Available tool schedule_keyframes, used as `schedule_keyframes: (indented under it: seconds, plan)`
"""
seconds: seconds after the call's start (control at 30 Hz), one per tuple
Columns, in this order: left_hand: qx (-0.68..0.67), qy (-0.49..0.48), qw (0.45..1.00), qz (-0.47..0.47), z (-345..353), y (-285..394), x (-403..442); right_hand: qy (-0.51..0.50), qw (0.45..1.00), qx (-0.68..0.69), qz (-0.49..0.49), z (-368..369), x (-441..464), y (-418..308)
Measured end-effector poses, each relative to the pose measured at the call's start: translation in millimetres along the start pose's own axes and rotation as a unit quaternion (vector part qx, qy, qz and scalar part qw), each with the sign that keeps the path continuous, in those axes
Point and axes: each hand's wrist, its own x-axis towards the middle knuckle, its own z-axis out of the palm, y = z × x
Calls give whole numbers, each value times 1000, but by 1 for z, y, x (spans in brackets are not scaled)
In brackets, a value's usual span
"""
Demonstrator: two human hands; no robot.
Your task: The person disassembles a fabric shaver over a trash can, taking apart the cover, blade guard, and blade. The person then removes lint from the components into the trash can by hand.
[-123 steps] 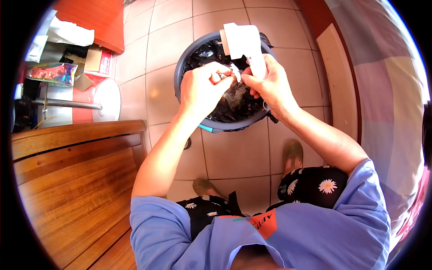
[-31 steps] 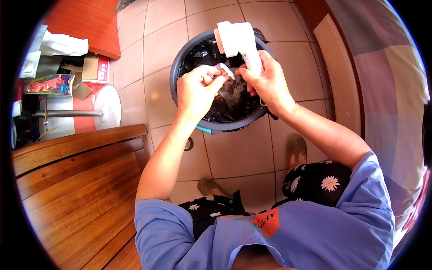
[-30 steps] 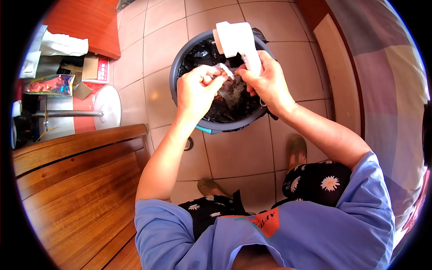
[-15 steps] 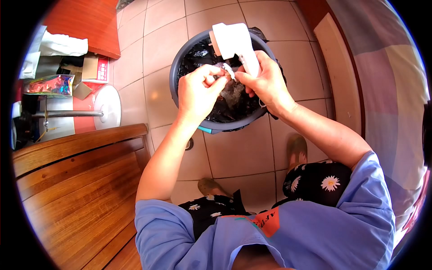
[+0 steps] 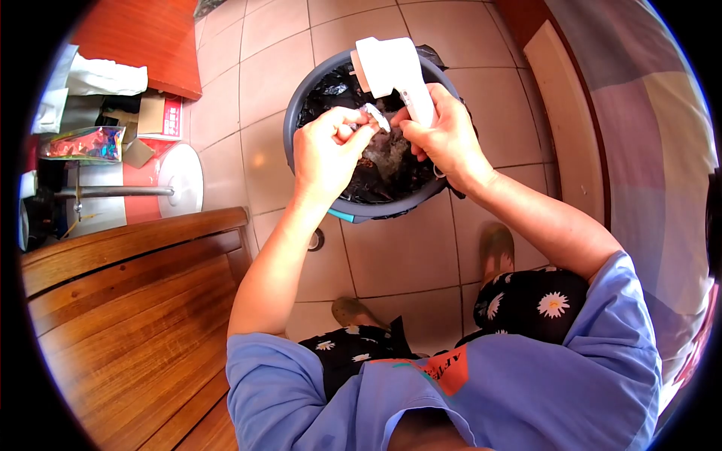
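Note:
My right hand (image 5: 445, 143) is wrapped round the handle of a white lint remover (image 5: 391, 64), its wide head pointing away from me over the bin. In my left hand (image 5: 329, 146), thumb and fingers pinch a small crumpled white tissue-like piece (image 5: 376, 118); its exact kind is unclear. The two hands are close but apart, above a round grey trash bin (image 5: 292, 128). A black plastic bag (image 5: 353, 186) lines the bin, and greyish fluff (image 5: 391, 154) lies inside it.
A wooden bench or chair (image 5: 135, 323) stands at the left, near a round white stand base (image 5: 180, 179) and cluttered boxes (image 5: 162, 114). A reddish wooden cabinet (image 5: 139, 37) is at the upper left. A bed with a checked cover (image 5: 647, 150) borders the right. Tiles (image 5: 398, 255) cover the floor.
My left hand has shifted slightly left, away from the right fingers, with the white piece now more spread out. The lint remover stays almost where it was.

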Motion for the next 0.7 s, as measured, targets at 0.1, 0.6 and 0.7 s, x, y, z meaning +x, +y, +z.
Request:
schedule_keyframes:
  seconds: [0.1,0.6,0.7]
  plan:
    - [-6,-4,1000,9,1,1,0,-9,1000,24,9,1,0,-2]
    - [108,16,987,120,5,19,-7,1,1000,-26,4,2,2,5]
    - [138,24,984,108,5,17,-6,23,998,-62,-24,5,2,10]
